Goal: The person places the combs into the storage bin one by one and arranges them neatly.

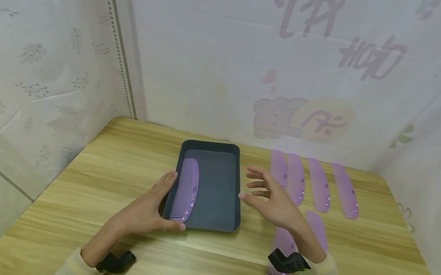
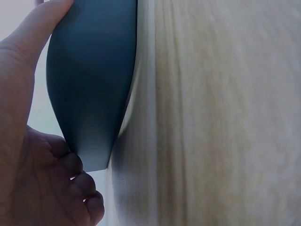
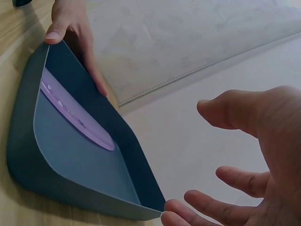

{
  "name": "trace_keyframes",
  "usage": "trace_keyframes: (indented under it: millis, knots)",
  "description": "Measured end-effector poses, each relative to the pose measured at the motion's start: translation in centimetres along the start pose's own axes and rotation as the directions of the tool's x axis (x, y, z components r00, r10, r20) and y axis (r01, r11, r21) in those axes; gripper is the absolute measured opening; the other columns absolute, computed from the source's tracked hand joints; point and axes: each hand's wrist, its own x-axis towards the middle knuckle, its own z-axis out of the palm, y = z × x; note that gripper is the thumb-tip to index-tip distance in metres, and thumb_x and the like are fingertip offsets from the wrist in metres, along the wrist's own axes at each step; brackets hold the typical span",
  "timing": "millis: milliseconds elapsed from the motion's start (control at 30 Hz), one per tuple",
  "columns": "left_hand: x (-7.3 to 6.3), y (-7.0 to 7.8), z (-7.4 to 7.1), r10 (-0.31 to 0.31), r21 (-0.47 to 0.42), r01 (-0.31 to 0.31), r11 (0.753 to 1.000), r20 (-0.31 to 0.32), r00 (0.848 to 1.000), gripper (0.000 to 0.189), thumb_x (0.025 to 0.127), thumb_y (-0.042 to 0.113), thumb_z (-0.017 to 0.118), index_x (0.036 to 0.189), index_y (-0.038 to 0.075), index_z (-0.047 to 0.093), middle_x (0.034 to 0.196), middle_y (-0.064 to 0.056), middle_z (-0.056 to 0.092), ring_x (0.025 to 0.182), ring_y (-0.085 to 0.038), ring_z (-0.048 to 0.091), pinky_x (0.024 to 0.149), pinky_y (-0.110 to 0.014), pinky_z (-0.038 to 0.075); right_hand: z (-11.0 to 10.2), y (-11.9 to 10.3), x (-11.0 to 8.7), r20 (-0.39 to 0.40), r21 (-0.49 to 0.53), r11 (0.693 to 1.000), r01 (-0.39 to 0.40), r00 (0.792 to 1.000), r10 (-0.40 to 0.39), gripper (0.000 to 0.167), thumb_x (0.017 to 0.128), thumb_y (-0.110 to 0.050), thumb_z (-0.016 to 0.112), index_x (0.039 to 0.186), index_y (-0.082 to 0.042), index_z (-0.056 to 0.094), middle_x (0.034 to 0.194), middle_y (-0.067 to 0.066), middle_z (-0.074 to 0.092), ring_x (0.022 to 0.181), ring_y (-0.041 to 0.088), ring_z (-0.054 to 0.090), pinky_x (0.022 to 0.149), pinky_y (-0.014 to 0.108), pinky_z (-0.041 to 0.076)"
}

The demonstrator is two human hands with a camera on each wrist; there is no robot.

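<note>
Black wrist mounts sit lowest in my head view, one on each cuff. From there my left hand [image 1: 148,210] grasps the near left corner of the dark grey tray [image 1: 232,215], thumb along the front rim and fingers up the left wall. One purple comb [image 1: 186,190] lies inside the tray against that left wall, teeth pointing right, translucent with small pale marks near its lower end. My right hand [image 1: 274,201] hovers just right of the tray, fingers spread and released, holding nothing. Four more combs [image 1: 320,186] lie in a row on the wooden table [image 1: 75,212] beyond it, and two others [image 1: 283,242] lie partly under my right forearm.

Left wrist view: the tray's [image 2: 89,84] smooth dark outer wall fills the frame, my thumb and curled fingers [image 2: 75,165] gripping it above the tabletop.

Right wrist view: the right hand [image 3: 263,155] is relaxed and apart from the tray [image 3: 28,160]; the comb [image 3: 75,117] rests along the far wall, below my left hand [image 3: 70,28] on the rim.
</note>
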Motion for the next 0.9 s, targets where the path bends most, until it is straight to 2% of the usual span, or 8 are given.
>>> trace_keyframes:
  millis: [233,467,900]
  knots:
    - [-0.1,0.1,-0.1,0.0,0.002,0.0,1.0,-0.001,1.0,0.144,0.065,0.082,0.078,0.167,0.015,0.0,0.174,-0.011,0.001,0.161,-0.035,0.005,0.122,-0.065,0.025,-1.1,0.3,-1.1,-0.04,-0.038,0.999,0.024,0.999,-0.025,0.072,0.096,-0.031,0.075,0.156,-0.025,0.036,0.153,0.009,0.049,0.134,0.034,0.056,0.111,0.056,0.047]
    - [0.0,0.2,0.0,-0.003,-0.004,0.003,1.0,0.0,1.0,0.144,0.064,0.082,0.078,0.167,0.016,0.0,0.175,-0.011,0.001,0.161,-0.035,0.004,0.122,-0.065,0.026,-2.4,0.6,-2.1,-0.066,-0.061,0.997,0.047,0.997,-0.051,0.072,0.097,-0.029,0.073,0.157,-0.019,0.034,0.155,0.011,0.046,0.135,0.038,0.054,0.109,0.057,0.047]
    - [-0.1,0.1,0.0,-0.014,-0.009,0.014,1.0,0.003,1.0,0.145,0.064,0.083,0.077,0.167,0.018,0.0,0.175,-0.01,0.0,0.161,-0.034,0.004,0.122,-0.064,0.026,-5.2,2.1,-3.9,-0.094,-0.093,0.996,0.002,0.996,-0.011,0.073,0.1,-0.026,0.068,0.16,-0.015,0.028,0.155,0.018,0.044,0.135,0.043,0.052,0.11,0.062,0.044]
